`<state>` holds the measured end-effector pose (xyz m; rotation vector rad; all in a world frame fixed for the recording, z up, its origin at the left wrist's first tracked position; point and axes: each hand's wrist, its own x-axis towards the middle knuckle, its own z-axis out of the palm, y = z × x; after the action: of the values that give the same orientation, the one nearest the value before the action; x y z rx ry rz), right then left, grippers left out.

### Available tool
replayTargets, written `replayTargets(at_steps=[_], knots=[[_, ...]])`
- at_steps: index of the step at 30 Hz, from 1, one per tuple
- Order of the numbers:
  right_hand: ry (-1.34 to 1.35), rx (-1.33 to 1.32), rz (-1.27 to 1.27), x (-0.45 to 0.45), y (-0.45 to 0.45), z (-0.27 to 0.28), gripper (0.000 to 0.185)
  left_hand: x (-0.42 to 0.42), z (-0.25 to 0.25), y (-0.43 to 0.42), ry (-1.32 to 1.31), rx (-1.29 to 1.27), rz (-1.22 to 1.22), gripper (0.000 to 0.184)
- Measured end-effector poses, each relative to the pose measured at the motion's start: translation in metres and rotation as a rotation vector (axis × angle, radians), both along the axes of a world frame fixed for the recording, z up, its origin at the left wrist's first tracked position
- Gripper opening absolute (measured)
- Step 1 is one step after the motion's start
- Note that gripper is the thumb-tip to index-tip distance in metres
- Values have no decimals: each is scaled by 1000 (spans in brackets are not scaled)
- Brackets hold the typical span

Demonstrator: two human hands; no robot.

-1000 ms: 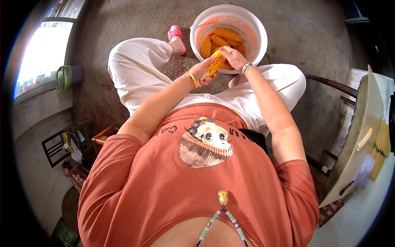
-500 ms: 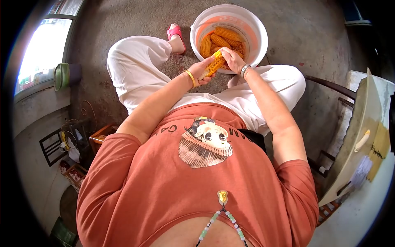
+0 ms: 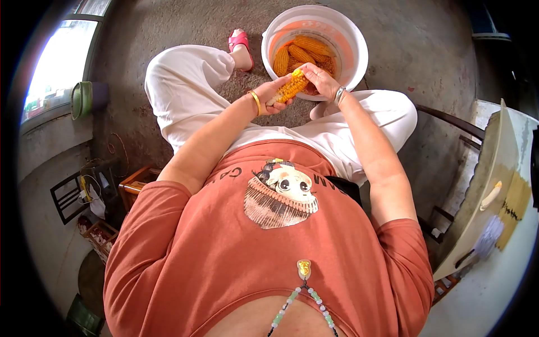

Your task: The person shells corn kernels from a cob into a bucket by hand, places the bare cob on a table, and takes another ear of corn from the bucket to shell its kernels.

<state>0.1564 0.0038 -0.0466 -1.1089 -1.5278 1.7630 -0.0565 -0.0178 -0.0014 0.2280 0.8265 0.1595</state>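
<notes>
An ear of corn with yellow kernels is held slanted at the near left rim of a white bucket. Wrapped around its lower, pale end is my left hand, with a gold bracelet at the wrist. My right hand, with silver-coloured bangles, grips the upper end, thumb and fingers pressed against the kernels. Inside the bucket lie several more ears of corn. Loose kernels show beneath them, partly hidden by my right hand.
The bucket stands on a grey concrete floor between my spread legs, near my foot in a pink sandal. A dark wooden bar and a board are at the right. On the left are a green container and a wooden stool-like piece.
The ear of corn stays in both hands, with only slight shifts of the fingers and wrists. The bucket appears slightly further right as the view shifts.
</notes>
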Motion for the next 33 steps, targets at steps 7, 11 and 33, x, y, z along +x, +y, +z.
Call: replayTargets(at_steps=[7,11,33], knots=[[-112,108,-59,-2,0,-10,33,9,2,-4,17,-16,31,53],[-205,114,-101,-3,0,-9,38,15,2,-7,32,-56,64,51],[-304,130,-229,-10,-2,-1,48,31,2,-12,154,-60,149,52]])
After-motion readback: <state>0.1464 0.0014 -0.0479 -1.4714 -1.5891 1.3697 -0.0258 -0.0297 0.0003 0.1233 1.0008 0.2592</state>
